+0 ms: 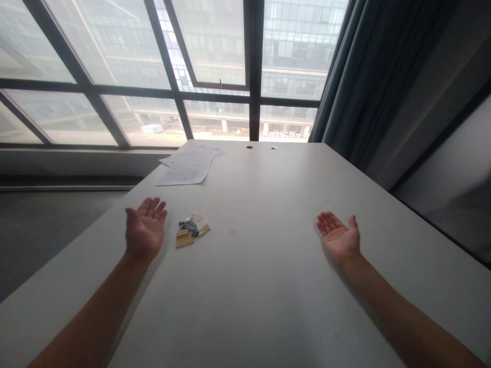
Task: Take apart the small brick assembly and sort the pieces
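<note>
My left hand [146, 228] is palm up over the left part of the white table, fingers stretched out and nothing in it. Just to its right lies a small pile of toy building bricks [192, 230], with tan, dark grey and white pieces bunched together. My left hand does not touch the pile. On the right side, my right hand [340, 237] is also turned palm up, with its thumb apart from the fingers and the palm bare. A wide stretch of tabletop separates it from the bricks.
Printed sheets of paper [187, 166] overlap near the far left edge of the white table [261, 286]. A small dark round spot [249, 147] and a small black-and-white item [273, 148] are at the far edge. Windows rise behind; a dark curtain [353, 76] hangs at right.
</note>
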A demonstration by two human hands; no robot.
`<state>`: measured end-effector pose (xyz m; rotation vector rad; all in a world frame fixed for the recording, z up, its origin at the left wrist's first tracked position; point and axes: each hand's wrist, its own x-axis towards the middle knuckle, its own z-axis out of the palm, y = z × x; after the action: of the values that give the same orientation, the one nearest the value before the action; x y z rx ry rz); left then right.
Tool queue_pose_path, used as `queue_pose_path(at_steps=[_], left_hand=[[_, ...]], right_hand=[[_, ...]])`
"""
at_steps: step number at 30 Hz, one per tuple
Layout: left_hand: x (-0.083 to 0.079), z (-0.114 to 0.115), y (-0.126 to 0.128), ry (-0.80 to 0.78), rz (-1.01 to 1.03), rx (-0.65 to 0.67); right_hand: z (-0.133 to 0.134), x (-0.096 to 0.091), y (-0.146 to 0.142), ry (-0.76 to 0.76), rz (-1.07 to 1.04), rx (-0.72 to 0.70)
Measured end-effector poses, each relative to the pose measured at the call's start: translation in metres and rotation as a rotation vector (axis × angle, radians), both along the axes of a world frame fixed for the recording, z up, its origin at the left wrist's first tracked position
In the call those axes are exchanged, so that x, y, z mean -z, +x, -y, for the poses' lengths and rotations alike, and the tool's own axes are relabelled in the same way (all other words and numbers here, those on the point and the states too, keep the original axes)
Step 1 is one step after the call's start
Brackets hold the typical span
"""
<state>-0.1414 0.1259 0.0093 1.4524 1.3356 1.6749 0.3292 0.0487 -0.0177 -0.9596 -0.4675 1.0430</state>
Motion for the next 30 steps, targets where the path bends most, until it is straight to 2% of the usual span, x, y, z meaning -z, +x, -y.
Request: queue_pose_path(at_steps=[2,3,5,7,8,10,11,14,18,26,30], left_hand=[[-0.021,0.017,0.016,0.085,-0.046,0.09],[-0.031,0.029,0.027,0.177,-0.193,0.187],[-0.041,0.058,0.053,0.279,-0.637,0.331],[-0.037,0.085,0.08,0.337,-1.012,0.48],[-0.03,0.096,0.093,0.315,-1.142,0.571],[-0.011,0.108,0.113,0.256,-1.292,0.729],[-0.001,0.11,0.12,0.231,-1.326,0.793],[0.021,0.108,0.128,0.14,-1.368,0.922],[0.025,0.104,0.126,0.069,-1.36,0.972],[0.021,0.105,0.126,0.045,-1.327,0.988],[0.022,0.106,0.127,0.027,-1.214,0.989]], right_hand=[[0.01,-0.015,0.006,0.116,0.11,0.019],[0.017,-0.023,0.005,0.208,0.244,-0.02],[0.035,-0.035,-0.003,0.399,0.674,-0.14],[0.053,-0.04,-0.015,0.491,1.262,-0.418],[0.061,-0.039,-0.022,0.528,1.481,-0.53],[0.07,-0.033,-0.035,0.531,1.758,-0.777],[0.072,-0.029,-0.041,0.515,1.825,-0.88],[0.069,-0.017,-0.051,0.442,1.854,-1.081],[0.065,-0.012,-0.053,0.387,1.796,-1.165],[0.066,-0.013,-0.052,0.395,1.801,-1.156],[0.068,-0.006,-0.052,0.469,1.847,-1.028]])
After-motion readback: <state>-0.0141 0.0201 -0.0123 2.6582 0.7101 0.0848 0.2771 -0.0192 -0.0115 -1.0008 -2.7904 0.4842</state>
